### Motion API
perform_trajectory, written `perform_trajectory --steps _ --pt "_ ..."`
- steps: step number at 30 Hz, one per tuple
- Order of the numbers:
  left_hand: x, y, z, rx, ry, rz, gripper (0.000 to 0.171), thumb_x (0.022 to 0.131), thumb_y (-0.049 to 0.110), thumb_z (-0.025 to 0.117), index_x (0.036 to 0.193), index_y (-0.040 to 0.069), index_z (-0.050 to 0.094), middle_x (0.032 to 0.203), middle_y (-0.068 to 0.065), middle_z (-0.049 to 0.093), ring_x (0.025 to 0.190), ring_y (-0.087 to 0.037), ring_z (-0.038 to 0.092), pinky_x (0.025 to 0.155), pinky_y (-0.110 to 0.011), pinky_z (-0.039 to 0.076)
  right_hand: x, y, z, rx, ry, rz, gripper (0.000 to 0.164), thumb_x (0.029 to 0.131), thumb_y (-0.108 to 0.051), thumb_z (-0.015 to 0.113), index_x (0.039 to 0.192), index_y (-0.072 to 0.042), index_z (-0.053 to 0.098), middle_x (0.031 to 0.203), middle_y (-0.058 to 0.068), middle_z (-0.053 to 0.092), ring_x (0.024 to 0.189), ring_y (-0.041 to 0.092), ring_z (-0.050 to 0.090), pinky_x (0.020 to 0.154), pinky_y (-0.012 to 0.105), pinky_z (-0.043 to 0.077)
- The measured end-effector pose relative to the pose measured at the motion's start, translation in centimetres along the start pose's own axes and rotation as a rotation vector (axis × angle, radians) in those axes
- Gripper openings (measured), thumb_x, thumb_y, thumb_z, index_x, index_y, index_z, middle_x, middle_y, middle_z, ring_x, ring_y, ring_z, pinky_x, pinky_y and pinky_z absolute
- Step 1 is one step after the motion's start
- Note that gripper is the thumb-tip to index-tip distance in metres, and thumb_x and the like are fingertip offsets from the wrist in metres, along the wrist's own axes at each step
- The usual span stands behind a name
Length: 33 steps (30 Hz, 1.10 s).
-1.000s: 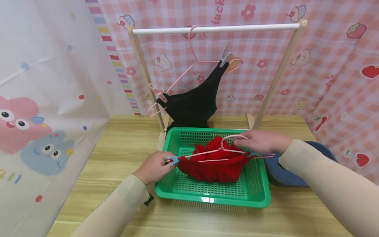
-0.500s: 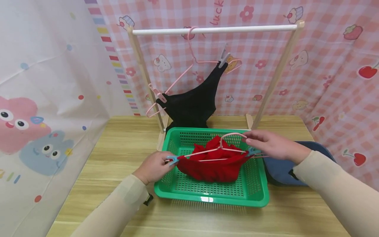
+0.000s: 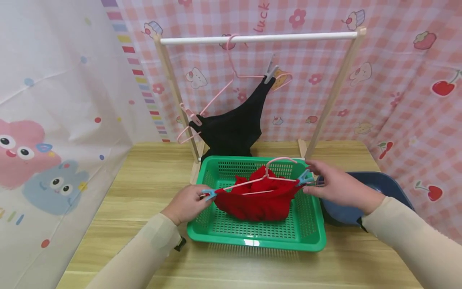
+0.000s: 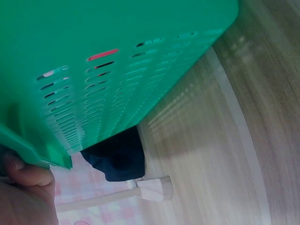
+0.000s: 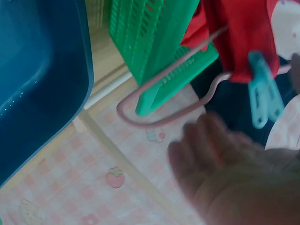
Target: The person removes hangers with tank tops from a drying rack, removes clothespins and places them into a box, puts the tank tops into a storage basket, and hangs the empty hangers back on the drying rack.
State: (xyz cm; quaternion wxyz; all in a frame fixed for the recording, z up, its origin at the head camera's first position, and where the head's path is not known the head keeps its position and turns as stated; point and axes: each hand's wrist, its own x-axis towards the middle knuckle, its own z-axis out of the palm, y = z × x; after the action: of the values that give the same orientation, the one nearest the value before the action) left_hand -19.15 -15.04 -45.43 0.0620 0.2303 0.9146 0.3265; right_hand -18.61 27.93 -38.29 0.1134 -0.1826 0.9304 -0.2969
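A red garment [image 3: 256, 206] hangs from a pink hanger [image 3: 267, 170] over the green basket [image 3: 231, 241], with more red cloth lying inside. My left hand [image 3: 185, 204] pinches a blue clothespin [image 3: 210, 194] at the garment's left corner; the left wrist view shows mainly the basket wall, with only part of that hand. On the right corner sits a second blue clothespin [image 3: 304, 177], clipped over cloth and hanger, also visible in the right wrist view. Close beside it, my right hand [image 3: 335, 186] is open, its fingers apart from the clothespin in the right wrist view.
Behind the basket stands a wooden rack with a white rod [image 3: 260, 38]. A black garment [image 3: 232, 128] hangs tilted there on another pink hanger, held by a pink clothespin [image 3: 193, 115] and a grey clothespin [image 3: 270, 74]. A blue basin [image 5: 42, 79] stands right of the basket.
My right hand has drawn back from the hanger's hook towards the right, leaving the right clothespin exposed. That hanger end has tipped up slightly. My left hand keeps its pinch.
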Motion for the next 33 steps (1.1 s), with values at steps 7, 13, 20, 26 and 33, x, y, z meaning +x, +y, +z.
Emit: perform_trajectory --steps 7,13,20,26,33 --pt "0.0 -0.1 0.0 -0.005 0.002 0.002 0.022 0.104 0.027 0.063 0.085 0.02 0.072 0.082 0.009 0.065 0.076 -0.012 0.054 0.071 -0.03 0.047 -0.8 -0.4 1.7 -0.091 0.046 0.022 0.093 0.093 -0.038 0.081 0.161 0.0 0.031 0.152 0.026 0.051 0.134 0.05 0.053 0.104 0.066 0.05" --pt "0.0 0.0 0.0 0.0 0.008 -0.003 0.02 0.104 0.027 0.063 0.088 0.021 0.073 0.085 0.009 0.068 0.077 -0.012 0.055 0.072 -0.031 0.048 -0.8 -0.2 2.6 -0.08 0.089 0.03 0.091 0.092 -0.033 0.083 0.162 -0.005 0.031 0.151 0.023 0.053 0.135 0.049 0.046 0.103 0.067 0.049" --pt "-0.1 0.2 0.0 -0.009 0.012 -0.019 0.02 0.103 0.027 0.064 0.086 0.022 0.072 0.083 0.009 0.066 0.076 -0.013 0.055 0.072 -0.031 0.048 -0.7 -0.2 3.4 -0.062 0.116 0.041 0.099 0.09 -0.028 0.085 0.164 -0.007 0.024 0.151 0.021 0.054 0.138 0.048 0.041 0.106 0.071 0.044" --pt "0.0 0.3 0.1 -0.009 0.011 -0.021 0.022 0.104 0.027 0.063 0.083 0.023 0.069 0.08 0.01 0.063 0.075 -0.013 0.054 0.071 -0.031 0.047 -0.4 -0.2 3.6 -0.064 0.132 0.034 0.1 0.089 -0.025 0.086 0.164 -0.007 0.023 0.148 0.019 0.057 0.137 0.047 0.042 0.108 0.072 0.041" --pt "0.0 0.5 0.1 -0.005 0.017 -0.025 0.026 0.104 0.027 0.063 0.08 0.018 0.068 0.077 0.009 0.06 0.073 -0.013 0.053 0.069 -0.031 0.046 -0.1 -0.1 3.7 -0.062 0.15 0.031 0.1 0.09 -0.023 0.085 0.165 -0.008 0.021 0.15 0.018 0.056 0.138 0.047 0.043 0.108 0.073 0.041"
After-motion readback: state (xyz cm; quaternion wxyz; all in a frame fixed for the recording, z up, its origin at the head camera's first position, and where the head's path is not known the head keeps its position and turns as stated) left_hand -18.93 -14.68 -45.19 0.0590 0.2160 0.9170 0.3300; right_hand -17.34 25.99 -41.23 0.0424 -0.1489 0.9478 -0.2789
